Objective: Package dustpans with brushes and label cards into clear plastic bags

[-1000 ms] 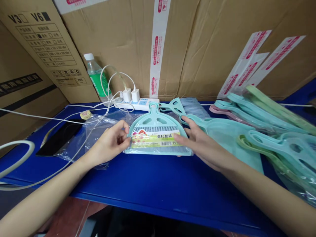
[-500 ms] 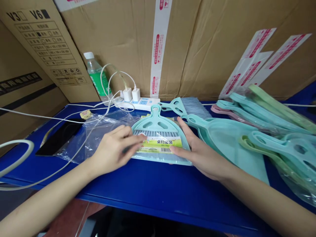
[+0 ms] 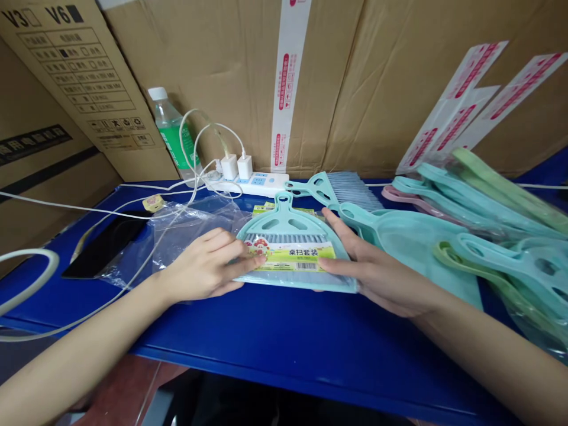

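Note:
A teal mini dustpan [image 3: 284, 228] with a small brush inside and a yellow-green paper label [image 3: 293, 259] across its front lies on the blue table [image 3: 284, 337]. My left hand [image 3: 205, 269] grips its left edge, thumb on top near the label. My right hand [image 3: 377, 269] holds the right edge, thumb over the label's end and fingers under the pan. The front edge of the pan is lifted slightly off the table. Clear plastic bags [image 3: 181, 234] lie under and left of my left hand.
Loose teal brush [image 3: 337, 188] and another teal dustpan [image 3: 408, 242] lie to the right, beside a pile of bagged teal, green and pink sets [image 3: 501, 219]. A power strip [image 3: 255, 183], water bottle [image 3: 171, 133], cables, a black phone [image 3: 104, 245] and cardboard boxes [image 3: 377, 83] stand behind.
Both hands have closed in on the dustpan's sides and shifted it slightly right. My left hand went from its left corner onto the label, then back to gripping the edge.

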Tool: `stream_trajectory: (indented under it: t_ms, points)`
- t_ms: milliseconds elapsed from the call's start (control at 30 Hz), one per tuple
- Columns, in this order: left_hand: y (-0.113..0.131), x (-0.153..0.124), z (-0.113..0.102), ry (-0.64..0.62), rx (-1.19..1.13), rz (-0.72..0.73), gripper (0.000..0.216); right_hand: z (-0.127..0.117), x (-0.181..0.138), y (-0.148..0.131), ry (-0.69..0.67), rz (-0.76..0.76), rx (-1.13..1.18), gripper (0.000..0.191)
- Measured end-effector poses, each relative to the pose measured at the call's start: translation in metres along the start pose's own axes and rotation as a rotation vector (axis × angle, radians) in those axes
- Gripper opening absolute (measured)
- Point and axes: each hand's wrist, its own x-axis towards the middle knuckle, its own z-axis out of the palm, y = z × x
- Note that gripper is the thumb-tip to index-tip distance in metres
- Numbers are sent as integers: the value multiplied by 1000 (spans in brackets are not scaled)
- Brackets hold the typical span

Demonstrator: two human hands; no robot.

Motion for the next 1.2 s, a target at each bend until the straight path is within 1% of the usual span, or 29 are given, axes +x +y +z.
stream_trajectory:
  t_ms: [100, 200, 267, 333, 400, 500, 567, 633, 667, 767, 833, 867, 933, 1033, 1133, 1200]
  points:
    - [-4, 1, -6, 81, 61, -16, 45, -6, -1, -8, -15, 33, 39, 108]
    - [-7, -1, -9, 138, 103, -122, 47, -12, -3, -15, -36, 57, 67, 106]
    - [-9, -1, -9, 183, 81, -190, 45, -15, -4, -18, -54, 43, 71, 105]
    - [-10, 0, -10, 209, 1, -257, 41, -17, -5, -18, -65, 19, 61, 104]
    - [-10, 4, -12, 175, -142, -348, 40, -18, -4, -16, -68, -3, 37, 102]
    - [-7, 10, -16, 48, -413, -472, 43, -18, -2, -13, -71, -21, 23, 102]
    - [-4, 13, -18, -5, -584, -571, 33, -18, -2, -11, -78, -20, 54, 103]
    - [-2, 15, -18, -14, -782, -691, 21, -17, -2, -11, -92, -16, 95, 103]
    - [-2, 16, -19, -23, -905, -749, 20, -16, -3, -11, -103, -17, 110, 103]
    - [-2, 16, -20, -118, -1297, -857, 32, -15, -6, -11, -144, -37, 109, 105]
    - [-2, 16, -22, -183, -1464, -895, 34, -14, -7, -12, -161, -53, 103, 106]
    - [-2, 16, -23, -189, -1506, -905, 33, -14, -7, -13, -157, -58, 106, 107]
    - [-1, 16, -23, -163, -1539, -915, 32, -12, -6, -16, -110, -60, 128, 106]
    - [3, 18, -21, -78, -1534, -930, 34, -8, -5, -23, 44, -63, 193, 96]
    - [7, 20, -17, 45, -1520, -957, 37, 0, -6, -23, 217, -113, 328, 79]
    - [10, 22, -15, 111, -1518, -952, 39, 10, -10, -16, 253, -158, 424, 63]
